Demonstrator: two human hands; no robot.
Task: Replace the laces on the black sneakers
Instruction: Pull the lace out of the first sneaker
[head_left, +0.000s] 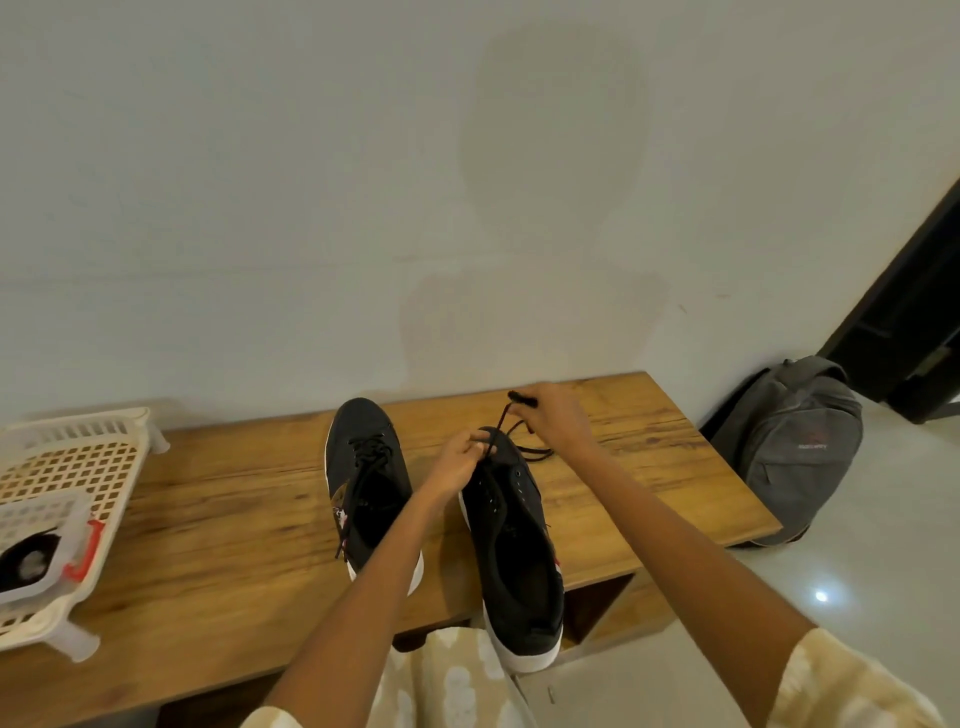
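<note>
Two black sneakers with white soles lie on a wooden bench (208, 519), toes toward the wall. The left sneaker (366, 483) is laced with a black lace. The right sneaker (519, 551) has mostly bare eyelets and its heel overhangs the bench's front edge. A black lace (519, 436) runs from its toe-end eyelets up and to the right. My left hand (460, 462) pinches the lace at the front eyelets. My right hand (556, 415) grips the lace's bunched end above the bench, behind the toe.
A white plastic lattice basket (67, 467) stands at the bench's left end, holding a clear container with a red clasp (41, 551). A grey backpack (795, 441) leans against the wall on the floor to the right. A dark door frame (914, 312) is at far right.
</note>
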